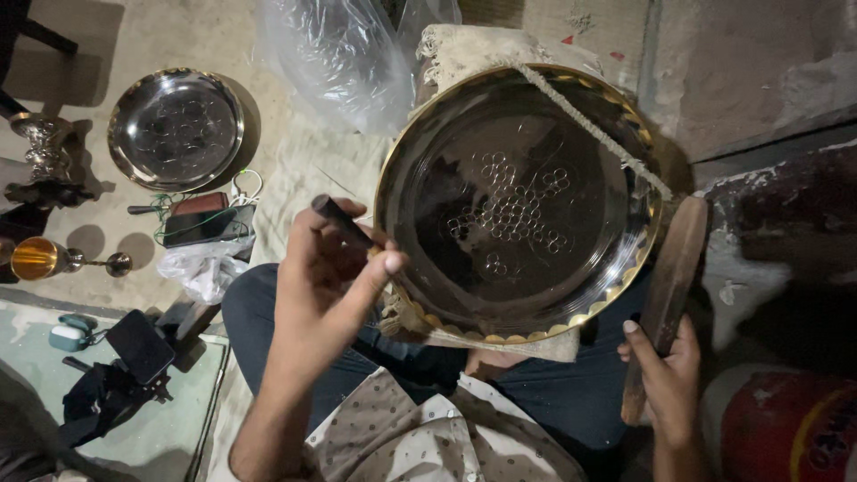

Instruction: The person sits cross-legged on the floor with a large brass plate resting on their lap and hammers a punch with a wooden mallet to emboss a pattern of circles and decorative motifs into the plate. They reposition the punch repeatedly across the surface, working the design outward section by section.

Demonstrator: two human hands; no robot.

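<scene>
A large round brass tray (616,116) leans tilted on my lap, its dark face marked with a pattern of small engraved circles. A frayed cord (589,125) runs across its upper right rim. My left hand (326,286) grips a dark metal punch (339,220) at the tray's left rim. My right hand (668,375) holds a long wooden mallet (669,286) by its lower end, just right of the tray and apart from it.
A second round metal tray (175,129) lies on the floor at the upper left. Beside it are a phone (205,225), cables, a brass goblet (40,258) and a clear plastic bag (339,54). A red and white container (777,424) stands at the lower right.
</scene>
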